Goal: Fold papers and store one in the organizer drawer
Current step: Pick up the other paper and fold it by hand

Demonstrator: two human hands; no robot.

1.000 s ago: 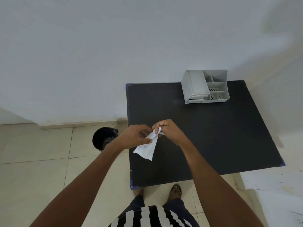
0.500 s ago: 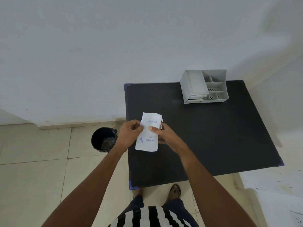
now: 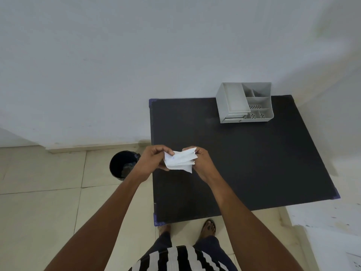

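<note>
A creased white paper (image 3: 180,160) with faint blue print is held in the air above the left part of the black table (image 3: 254,163). My left hand (image 3: 152,161) pinches its left end and my right hand (image 3: 203,163) grips its right end, so the sheet lies sideways, partly folded in layers. The grey plastic organizer (image 3: 245,102) stands at the table's far edge against the wall, with a small drawer (image 3: 234,117) low in its front left, which looks shut.
A black bin (image 3: 123,165) stands on the tiled floor just left of the table. A white wall runs behind the table. My feet are under the table's near edge. A white surface lies at the lower right.
The paper went from crumpled and hanging, to held upright and flat, to turned sideways and partly folded between both hands. The hands stayed over the table's left part.
</note>
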